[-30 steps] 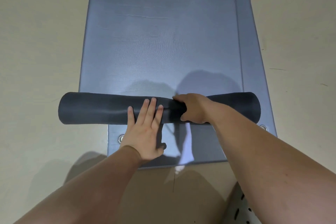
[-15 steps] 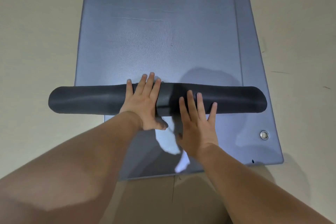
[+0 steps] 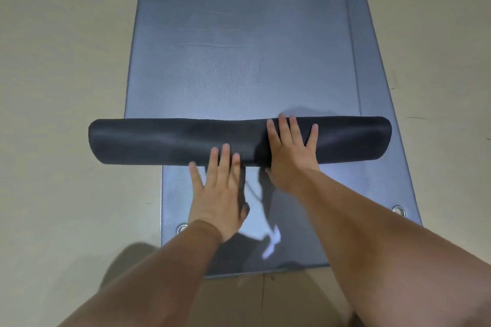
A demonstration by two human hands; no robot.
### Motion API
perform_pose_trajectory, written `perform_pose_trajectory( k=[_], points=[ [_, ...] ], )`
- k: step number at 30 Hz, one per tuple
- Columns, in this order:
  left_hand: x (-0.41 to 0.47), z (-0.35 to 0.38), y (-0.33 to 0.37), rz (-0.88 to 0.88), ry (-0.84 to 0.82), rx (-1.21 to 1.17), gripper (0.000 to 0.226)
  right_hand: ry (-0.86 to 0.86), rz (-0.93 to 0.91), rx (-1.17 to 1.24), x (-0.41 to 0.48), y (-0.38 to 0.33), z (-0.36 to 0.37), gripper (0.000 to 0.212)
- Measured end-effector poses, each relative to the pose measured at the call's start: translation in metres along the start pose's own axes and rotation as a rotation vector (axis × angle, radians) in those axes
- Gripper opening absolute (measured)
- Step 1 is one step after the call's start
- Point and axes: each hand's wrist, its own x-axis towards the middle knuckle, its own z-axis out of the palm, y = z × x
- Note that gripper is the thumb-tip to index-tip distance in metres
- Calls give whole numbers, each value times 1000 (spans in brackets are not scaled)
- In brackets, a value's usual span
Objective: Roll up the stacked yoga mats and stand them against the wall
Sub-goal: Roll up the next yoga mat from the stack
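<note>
Fingers (image 3: pixel 284 130) of right hand (image 3: pixel 289 159) straight, spread, flat across the top of the black rolled-up foam mat (image 3: pixel 159 141); gripping nothing. Left hand (image 3: pixel 218 194) also flat, fingertips on the roll's near side, palm over the flat blue-grey mat (image 3: pixel 345 220) underneath. Roll lies crosswise, its left end overhanging onto the beige floor (image 3: pixel 53 61). Metal eyelets (image 3: pixel 398 210) at the lower mat's near corners.

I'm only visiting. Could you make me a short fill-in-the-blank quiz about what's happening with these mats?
The roll is ____ in colour. It sticks out past the mat beneath on the person's ____ side. The right hand lies across the roll, while the left hand touches it only with its ____.
Missing words: black, left, fingertips.
</note>
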Motion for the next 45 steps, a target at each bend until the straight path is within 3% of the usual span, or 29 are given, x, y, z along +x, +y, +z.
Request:
perform_pose_trajectory(
  k=[7,12,16,19,23,30,36,41,43,45],
  points=[
    [34,-8,-21,45,-88,-43,128,-111,-39,89,29,14,-37,118],
    [58,-22,-24,34,-108,-96,134,94,-116,128,15,11,-25,122],
    [74,-28,-32,65,-134,-91,133,151,-66,-14,17,1,-5,131],
    [86,-31,-35,64,-123,-73,124,146,-26,-51,35,0,-10,123],
    [107,-48,-35,35,-116,-67,89,73,-35,-52,60,5,-24,117],
    [115,-67,-37,26,-128,14,94,-54,-98,-15,71,13,-48,108],
    [88,-73,-35,47,-127,9,72,-165,-137,8,38,10,-57,97],
    [42,-77,-24,90,-334,13,61,-266,-217,52,-10,1,-42,83],
    [31,-83,-24,138,-400,4,46,-374,-256,89,-27,1,-47,81],
    [22,-89,-27,212,-499,-86,47,-489,-287,113,-41,3,-55,83]
  ],
)
